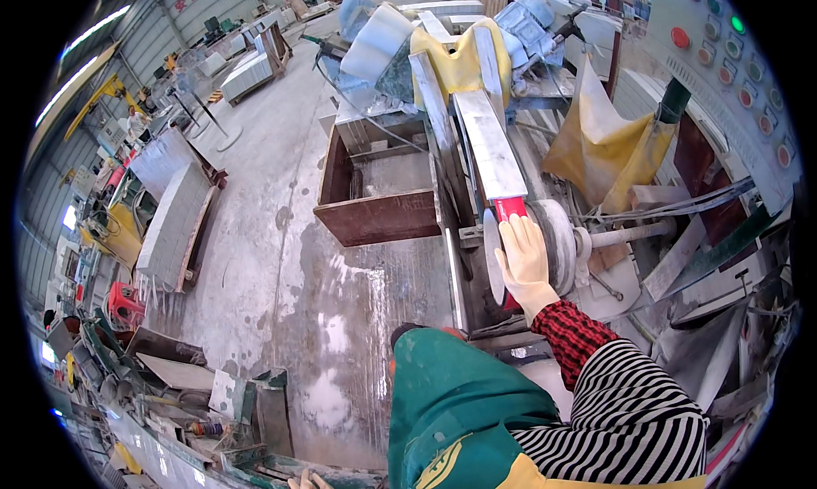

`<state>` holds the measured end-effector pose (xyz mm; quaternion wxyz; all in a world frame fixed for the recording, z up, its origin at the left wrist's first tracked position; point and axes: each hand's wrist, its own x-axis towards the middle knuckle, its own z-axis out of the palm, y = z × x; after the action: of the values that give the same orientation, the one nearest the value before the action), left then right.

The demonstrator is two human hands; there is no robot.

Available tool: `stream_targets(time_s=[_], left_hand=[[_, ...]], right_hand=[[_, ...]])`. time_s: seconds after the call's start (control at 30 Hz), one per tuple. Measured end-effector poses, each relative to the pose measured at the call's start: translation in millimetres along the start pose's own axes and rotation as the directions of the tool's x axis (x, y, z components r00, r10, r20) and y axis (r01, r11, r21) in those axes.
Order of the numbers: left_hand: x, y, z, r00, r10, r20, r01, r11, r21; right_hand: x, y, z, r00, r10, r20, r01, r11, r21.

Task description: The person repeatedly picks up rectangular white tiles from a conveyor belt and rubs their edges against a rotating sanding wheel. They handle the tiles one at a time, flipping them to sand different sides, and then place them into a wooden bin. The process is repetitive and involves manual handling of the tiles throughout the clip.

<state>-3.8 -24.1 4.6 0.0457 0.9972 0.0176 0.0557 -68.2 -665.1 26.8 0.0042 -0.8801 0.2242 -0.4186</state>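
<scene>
My right hand [523,257], in a cream glove, reaches forward with its fingers stretched out. Its fingertips lie on a red flat piece [511,208] at the near end of a long pale stone strip [489,144]. Under that hand is the roller end [555,246] of a machine, with a white wheel-like drum. Only the fingertips of my left hand [308,480] show at the lower edge, beside a green metal frame; the rest is cut off. The strip runs away from me under a yellow cover [459,59].
A brown open-topped box [379,221] stands left of the machine. A control panel [728,72] with lit buttons hangs at upper right, above a yellow-white cloth [604,144]. Stacked slabs [174,225] stand at left, and a person [356,11] is at the far end.
</scene>
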Motion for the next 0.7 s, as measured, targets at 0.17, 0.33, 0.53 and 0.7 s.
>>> stream_targets(time_s=[0.17,0.33,0.53,0.7], left_hand=[[-1.6,-5.2,8.8,0.999,-0.022,-0.041,0.021,0.999,-0.026],[-0.8,-7.1,10.4,0.999,-0.006,-0.037,0.008,0.999,0.033],[-0.7,-13.0,16.5,0.995,0.050,-0.088,-0.047,0.998,0.043],[-2.5,-7.1,11.0,0.993,0.058,-0.103,-0.053,0.998,0.044]], right_hand=[[-3.8,-2.9,-3.8,1.000,0.005,0.012,-0.005,1.000,0.002],[-9.3,-3.7,-3.7,1.000,-0.005,0.001,0.005,1.000,0.014],[-16.5,-5.7,-4.4,1.000,0.015,0.026,-0.015,1.000,-0.006],[-23.3,-6.5,-3.8,0.998,0.027,0.055,-0.027,1.000,-0.017]])
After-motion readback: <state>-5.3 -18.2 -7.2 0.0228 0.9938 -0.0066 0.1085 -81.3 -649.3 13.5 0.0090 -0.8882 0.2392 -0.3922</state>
